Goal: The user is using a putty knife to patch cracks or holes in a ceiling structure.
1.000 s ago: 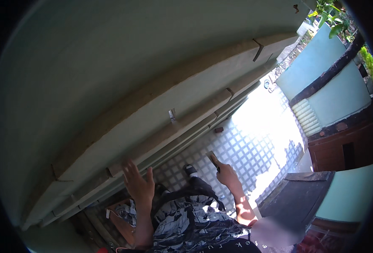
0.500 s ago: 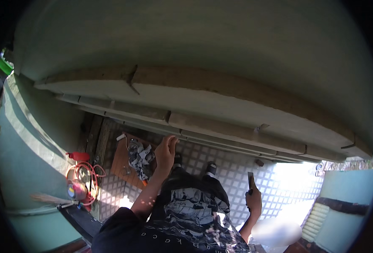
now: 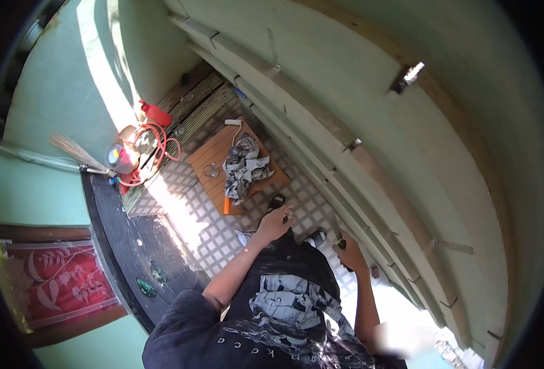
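My left hand [image 3: 274,222] is in front of my body, below the wooden table [image 3: 207,172], its fingers curled; whether they hold something is unclear. Farther right, my right hand [image 3: 349,253] grips a scraper [image 3: 336,227] by its dark handle, the flat blade pointing up beside the lower battens. Crumpled paper [image 3: 244,166] lies on the table, with an orange-handled tool [image 3: 227,205] and a small paint roller [image 3: 232,122].
Wall battens with clips [image 3: 370,166] curve along the right. At the left are a red bottle [image 3: 155,112], coiled hose [image 3: 158,141], round canister [image 3: 123,158], broom [image 3: 75,147], dark ledge [image 3: 124,234] and red-curtained window [image 3: 50,277]. Tiled floor [image 3: 207,240] surrounds the table.
The view has swung leftward to the table and hose corner. My left hand has come from beside the battens to in front of my body, fingers curling. My right hand still holds the scraper.
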Demonstrator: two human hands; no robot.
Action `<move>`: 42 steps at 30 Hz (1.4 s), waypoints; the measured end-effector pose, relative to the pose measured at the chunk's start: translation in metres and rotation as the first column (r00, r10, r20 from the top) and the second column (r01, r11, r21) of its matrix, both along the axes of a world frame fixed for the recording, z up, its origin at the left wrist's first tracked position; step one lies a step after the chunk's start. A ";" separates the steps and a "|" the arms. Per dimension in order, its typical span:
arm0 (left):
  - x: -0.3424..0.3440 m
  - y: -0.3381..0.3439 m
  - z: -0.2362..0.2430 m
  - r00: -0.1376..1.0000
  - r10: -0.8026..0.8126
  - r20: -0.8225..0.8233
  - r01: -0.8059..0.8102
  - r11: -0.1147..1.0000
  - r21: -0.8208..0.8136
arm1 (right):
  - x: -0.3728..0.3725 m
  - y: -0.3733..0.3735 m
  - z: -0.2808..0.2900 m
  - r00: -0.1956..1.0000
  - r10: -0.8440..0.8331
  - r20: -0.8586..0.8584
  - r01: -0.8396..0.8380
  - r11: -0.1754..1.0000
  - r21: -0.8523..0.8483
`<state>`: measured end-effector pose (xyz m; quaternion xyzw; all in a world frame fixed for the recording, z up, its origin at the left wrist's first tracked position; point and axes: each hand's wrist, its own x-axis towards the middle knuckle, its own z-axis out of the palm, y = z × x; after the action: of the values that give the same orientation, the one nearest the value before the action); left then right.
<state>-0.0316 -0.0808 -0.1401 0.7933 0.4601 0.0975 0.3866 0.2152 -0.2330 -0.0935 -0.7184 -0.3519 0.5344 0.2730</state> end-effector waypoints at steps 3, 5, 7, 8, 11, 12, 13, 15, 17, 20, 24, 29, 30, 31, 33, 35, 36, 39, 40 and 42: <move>-0.019 0.029 -0.032 0.993 0.122 0.003 -0.121 0.986 -0.112 | -0.012 0.038 -0.026 0.997 0.053 -0.057 -0.052 0.998 0.020; -0.049 0.048 -0.063 0.983 0.184 -0.012 -0.183 0.966 -0.183 | -0.024 0.062 -0.050 0.994 0.043 -0.105 -0.039 0.998 0.039; -0.090 0.065 -0.094 0.970 0.225 -0.087 -0.227 0.974 -0.011 | -0.040 0.080 -0.059 0.993 0.070 -0.098 -0.075 0.996 -0.054; -0.101 0.072 -0.100 0.971 0.221 -0.087 -0.223 0.975 -0.017 | -0.047 0.086 -0.054 0.994 0.040 -0.103 -0.045 0.998 -0.050; -0.119 0.089 -0.107 0.964 0.226 -0.141 -0.243 0.963 -0.117 | -0.057 0.097 -0.050 0.982 -0.007 -0.190 -0.008 0.997 -0.074; -0.121 0.090 -0.107 0.964 0.237 -0.124 -0.257 0.949 -0.185 | -0.057 0.100 -0.049 0.983 -0.022 -0.183 0.008 0.997 -0.079; -0.126 0.090 -0.107 0.961 0.250 -0.115 -0.271 0.929 -0.251 | -0.060 0.102 -0.051 0.983 -0.029 -0.183 0.014 0.996 -0.084; -0.147 0.086 -0.128 0.966 0.245 -0.088 -0.260 0.925 -0.279 | -0.070 0.113 -0.053 0.982 -0.021 -0.188 0.006 0.997 -0.079; -0.146 0.092 -0.134 0.978 0.203 -0.049 -0.208 0.926 -0.314 | -0.072 0.115 -0.060 0.986 -0.037 -0.163 0.026 0.997 -0.068; -0.122 0.107 -0.136 0.958 0.255 0.132 -0.163 0.862 -0.480 | -0.071 0.115 -0.066 0.982 -0.120 -0.143 0.114 0.992 -0.053; -0.078 0.128 -0.115 0.969 0.122 0.213 -0.007 0.881 -0.473 | -0.072 0.108 -0.066 0.945 -0.285 -0.161 0.275 0.958 -0.077; -0.035 0.156 -0.110 0.892 -0.452 -0.010 0.336 0.677 -0.655 | -0.094 0.108 -0.065 0.877 -0.461 -0.132 0.456 0.887 -0.070; -0.012 0.147 -0.080 0.871 -0.492 0.010 0.334 0.577 -0.745 | -0.100 0.104 -0.073 0.853 -0.517 -0.075 0.516 0.856 -0.035; 0.001 0.138 -0.063 0.840 -0.543 0.014 0.372 0.556 -0.743 | -0.109 0.106 -0.077 0.821 -0.567 -0.071 0.566 0.824 -0.032; 0.018 0.121 -0.046 0.880 -0.444 0.169 0.347 0.356 -0.868 | -0.124 0.112 -0.085 0.746 -0.666 -0.025 0.666 0.744 0.045; 0.041 0.107 -0.061 0.813 -0.549 0.193 0.363 0.220 -0.905 | -0.139 0.098 -0.129 0.610 -0.749 0.258 0.673 0.661 0.331; 0.046 0.105 -0.067 0.820 -0.535 0.204 0.280 0.063 -0.958 | -0.145 0.101 -0.122 0.562 -0.802 0.200 0.740 0.596 0.312; 0.059 0.082 -0.041 0.811 -0.559 0.173 0.147 -0.092 -0.985 | -0.157 0.093 -0.095 0.462 -0.880 0.106 0.848 0.474 0.238; 0.064 0.070 -0.029 0.821 -0.553 0.143 0.118 -0.081 -0.990 | -0.163 0.085 -0.091 0.430 -0.897 0.100 0.873 0.442 0.205; 0.063 0.056 -0.037 0.784 -0.602 0.153 0.140 -0.068 -0.988 | -0.182 0.076 -0.078 0.334 -0.939 0.080 0.925 0.343 0.164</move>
<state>0.0317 -0.0246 -0.1775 0.4091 0.2134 -0.4902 0.7395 0.0330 -0.1574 -0.1716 -0.8176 0.0781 0.2065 0.5317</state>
